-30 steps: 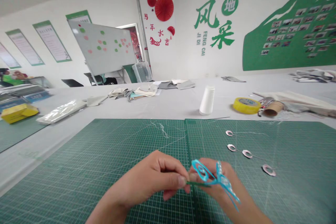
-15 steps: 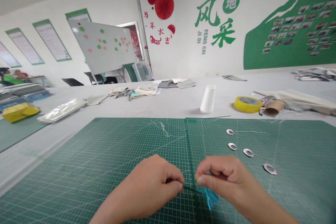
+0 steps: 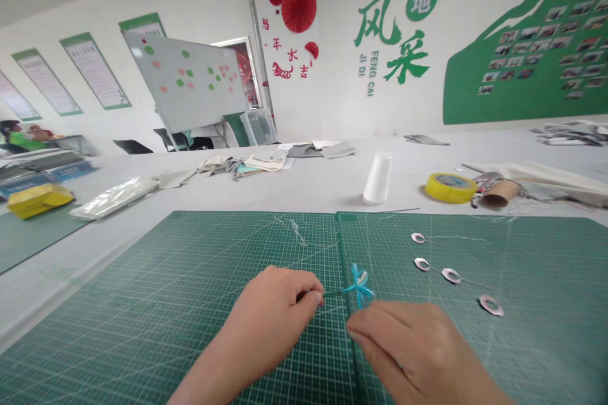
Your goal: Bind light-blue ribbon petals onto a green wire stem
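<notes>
My left hand (image 3: 278, 316) pinches the thin dark-green stem of a small blue artificial flower (image 3: 358, 286) between thumb and fingertips. The stem points right, and the blue looped petals stand off its end with something pale and shiny in the middle. Just below the petals, my right hand (image 3: 411, 342) has its thumb and fingers pressed together. Whatever lies between those fingertips, if anything, is too small to make out. Both hands are over the green cutting mats (image 3: 266, 247), near the seam.
Several pale rings with threads, one a ring (image 3: 491, 305), lie on the right mat. Behind stand a white thread cone (image 3: 379, 178), yellow tape roll (image 3: 450, 187) and cardboard tube (image 3: 498, 192). Loose white thread (image 3: 298, 233) lies on the left mat. A yellow box (image 3: 40, 200) sits far left.
My left hand has lifted slightly and the flower has swung up into fuller view, its petals above my right hand. The right hand has turned over, its back now up and fingers lower.
</notes>
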`<action>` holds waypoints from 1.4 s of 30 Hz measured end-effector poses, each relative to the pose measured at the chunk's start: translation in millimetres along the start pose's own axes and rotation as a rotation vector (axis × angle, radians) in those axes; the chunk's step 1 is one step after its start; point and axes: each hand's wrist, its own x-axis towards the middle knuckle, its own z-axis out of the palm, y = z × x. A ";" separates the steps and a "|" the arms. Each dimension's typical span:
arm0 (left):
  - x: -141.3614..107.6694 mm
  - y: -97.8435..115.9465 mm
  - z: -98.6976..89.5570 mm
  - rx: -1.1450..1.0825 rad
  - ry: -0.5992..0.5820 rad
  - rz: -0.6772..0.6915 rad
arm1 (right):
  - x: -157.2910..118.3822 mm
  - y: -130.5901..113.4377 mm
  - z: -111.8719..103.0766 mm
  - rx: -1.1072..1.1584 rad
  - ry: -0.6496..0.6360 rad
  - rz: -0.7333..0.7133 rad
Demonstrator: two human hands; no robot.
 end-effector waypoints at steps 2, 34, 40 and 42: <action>0.6 -0.5 0.3 -0.044 0.014 -0.023 | -0.2 0.7 1.9 -0.073 0.009 -0.032; -10.5 7.7 -9.5 -0.295 -0.394 0.133 | 12.3 23.5 -2.1 0.762 -0.203 0.491; -7.3 9.0 -6.2 -0.113 -0.224 0.113 | 16.2 8.9 -12.1 0.498 -0.173 0.442; -6.3 8.2 -5.3 -0.062 -0.174 0.107 | 15.6 2.7 -13.8 0.381 -0.145 0.382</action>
